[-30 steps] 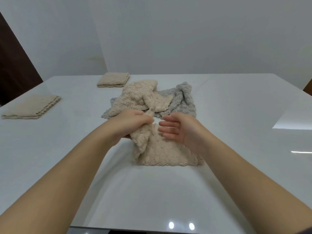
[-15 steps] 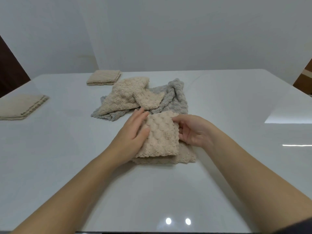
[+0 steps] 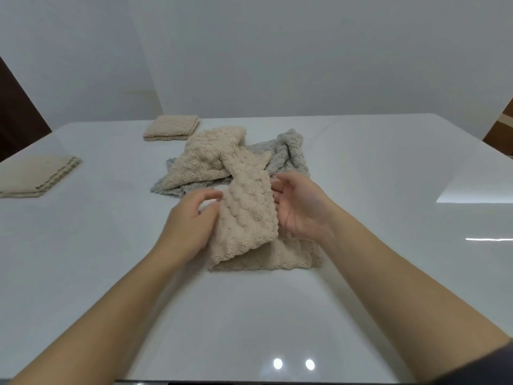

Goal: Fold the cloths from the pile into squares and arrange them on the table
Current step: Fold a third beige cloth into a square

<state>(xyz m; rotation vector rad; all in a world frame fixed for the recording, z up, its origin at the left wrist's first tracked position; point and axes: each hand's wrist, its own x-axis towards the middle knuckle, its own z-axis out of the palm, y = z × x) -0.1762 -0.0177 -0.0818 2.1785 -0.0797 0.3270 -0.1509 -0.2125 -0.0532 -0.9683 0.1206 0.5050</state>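
Beige bobbled fleece cloth [image 3: 247,218], lower layer partly hidden, on the white table [image 3: 111,245] between the hands. Left hand [image 3: 191,220] pinches its left edge; right hand [image 3: 299,209], fingers relaxed, touches its right.

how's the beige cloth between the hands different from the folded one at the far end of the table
The near cloth is only partly folded, its top flap crooked; the far cloth is a neat flat square. The near cloth sits between the left hand and right hand; the far cloth lies untouched. Both are beige, textured and on the table.
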